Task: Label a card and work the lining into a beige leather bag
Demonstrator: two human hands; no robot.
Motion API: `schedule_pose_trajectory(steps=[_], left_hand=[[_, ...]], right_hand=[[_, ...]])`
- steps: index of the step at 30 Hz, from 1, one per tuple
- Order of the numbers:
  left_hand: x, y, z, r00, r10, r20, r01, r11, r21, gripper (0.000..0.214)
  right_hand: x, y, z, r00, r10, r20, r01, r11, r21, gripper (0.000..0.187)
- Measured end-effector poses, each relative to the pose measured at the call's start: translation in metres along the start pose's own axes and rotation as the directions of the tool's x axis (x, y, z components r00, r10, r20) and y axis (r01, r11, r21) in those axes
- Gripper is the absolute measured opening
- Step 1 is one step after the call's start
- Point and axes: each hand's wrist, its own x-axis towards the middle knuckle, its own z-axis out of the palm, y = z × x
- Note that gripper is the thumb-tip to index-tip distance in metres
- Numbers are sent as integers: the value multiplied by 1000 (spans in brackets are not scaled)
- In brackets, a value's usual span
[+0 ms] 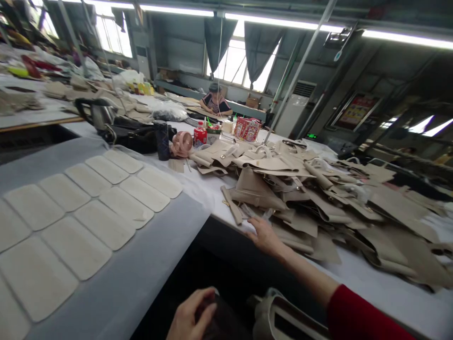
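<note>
Tan cut pieces (318, 198), white worktable (371, 278), workshop

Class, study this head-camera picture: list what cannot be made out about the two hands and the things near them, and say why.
- Left hand: it curls over a dark thing, which the fingers and the bottom edge hide.
- Right hand: it rests on the pile of tan pieces; the hand's back hides any grip.
- Beige item at the bottom: cut off by the edge.
- Red box: print too small to read.
</note>
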Motion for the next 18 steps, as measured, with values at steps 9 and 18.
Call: schedule_pose_trajectory(steps=[9,18], left_hand=[[94,28,35,999,-45,6,46,993,-109,51],[209,35,37,983,-42,-176,14,987,-159,68]], right_hand=[[41,-3,35,997,76,-34,-79,992,-97,32],[73,43,-16,948,297,-115,-238,900,365,18]])
